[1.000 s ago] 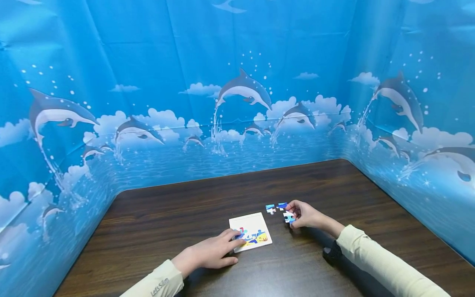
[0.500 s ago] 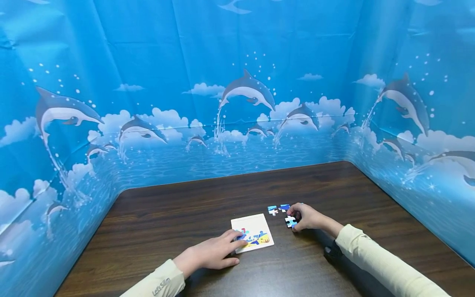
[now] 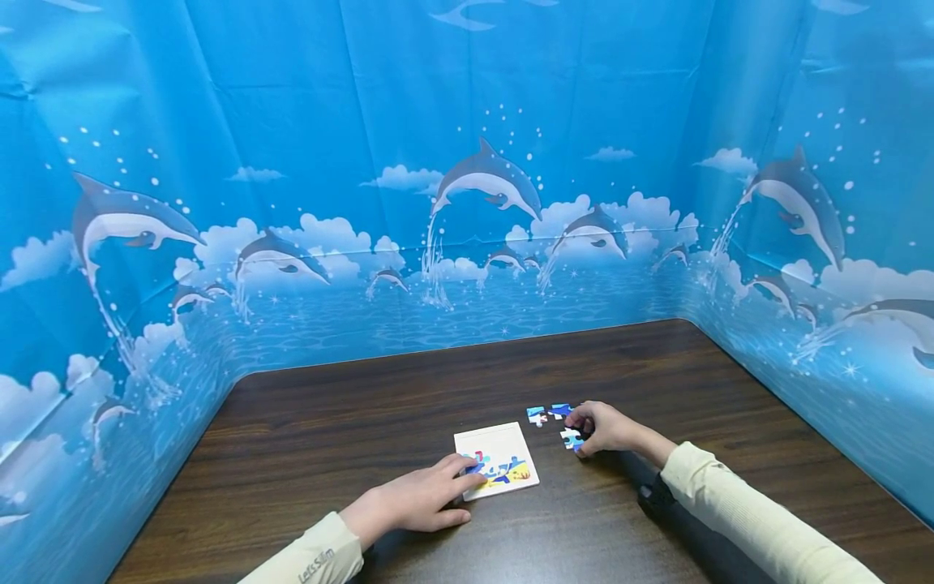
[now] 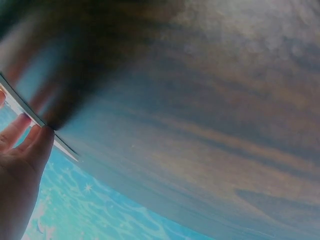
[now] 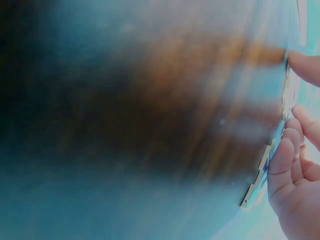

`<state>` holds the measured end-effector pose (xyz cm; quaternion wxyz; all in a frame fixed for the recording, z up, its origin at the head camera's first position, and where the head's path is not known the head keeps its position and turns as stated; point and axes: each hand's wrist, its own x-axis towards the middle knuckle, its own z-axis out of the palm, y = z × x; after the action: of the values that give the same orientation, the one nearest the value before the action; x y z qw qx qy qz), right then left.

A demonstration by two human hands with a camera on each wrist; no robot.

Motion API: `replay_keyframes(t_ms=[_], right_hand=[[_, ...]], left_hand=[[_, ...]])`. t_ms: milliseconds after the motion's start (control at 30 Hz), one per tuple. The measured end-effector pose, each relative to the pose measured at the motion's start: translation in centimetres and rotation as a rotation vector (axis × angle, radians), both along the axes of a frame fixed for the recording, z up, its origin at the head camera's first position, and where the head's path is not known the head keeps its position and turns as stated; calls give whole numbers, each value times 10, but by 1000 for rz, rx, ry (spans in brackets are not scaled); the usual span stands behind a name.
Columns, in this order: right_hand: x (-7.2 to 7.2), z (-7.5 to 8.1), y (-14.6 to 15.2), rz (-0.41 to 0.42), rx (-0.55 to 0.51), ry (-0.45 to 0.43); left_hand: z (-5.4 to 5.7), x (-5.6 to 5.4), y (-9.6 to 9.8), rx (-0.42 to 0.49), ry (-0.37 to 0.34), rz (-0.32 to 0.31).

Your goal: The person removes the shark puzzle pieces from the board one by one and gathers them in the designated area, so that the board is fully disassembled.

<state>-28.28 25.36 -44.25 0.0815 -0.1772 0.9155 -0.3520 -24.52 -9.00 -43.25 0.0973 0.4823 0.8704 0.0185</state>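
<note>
A pale, square puzzle board (image 3: 499, 442) lies on the table, with colourful pieces along its near part. My left hand (image 3: 419, 495) rests on the board's left side, fingers stretched out and covering some of the picture. In the left wrist view, the fingers (image 4: 37, 145) lie at the board's edge (image 4: 65, 148). To the right of the board, my right hand (image 3: 607, 428) pinches a white and blue puzzle piece (image 3: 571, 439) between thumb and index finger, at table level. Just beyond lie two loose pieces, a light blue and white puzzle piece (image 3: 536, 415) and a dark blue puzzle piece (image 3: 560, 410).
The dark wood-grain table (image 3: 350, 422) fills the lower view. A blue curtain (image 3: 306, 97) printed with dolphins encloses its back and sides. Below the right forearm, a black object (image 3: 657, 493) shows at the wrist, partly hidden.
The puzzle piece under my right hand has shifted slightly toward me, away from the two loose pieces. My left hand has stayed on the board. The head view has shifted a little.
</note>
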Motion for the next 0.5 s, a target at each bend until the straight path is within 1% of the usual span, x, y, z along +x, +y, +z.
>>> replay_keyframes(t_ms=[167, 267, 333, 500], right_hand=[[0, 0, 0, -12, -2, -13], [0, 3, -1, -16, -26, -30], [-1, 5, -2, -3, -68, -41], [-3, 7, -12, 27, -249, -104]], left_hand=[[0, 0, -1, 10, 49, -28], [1, 0, -2, 8, 72, -41], [1, 0, -2, 8, 82, -48], [1, 0, -2, 7, 89, -53]])
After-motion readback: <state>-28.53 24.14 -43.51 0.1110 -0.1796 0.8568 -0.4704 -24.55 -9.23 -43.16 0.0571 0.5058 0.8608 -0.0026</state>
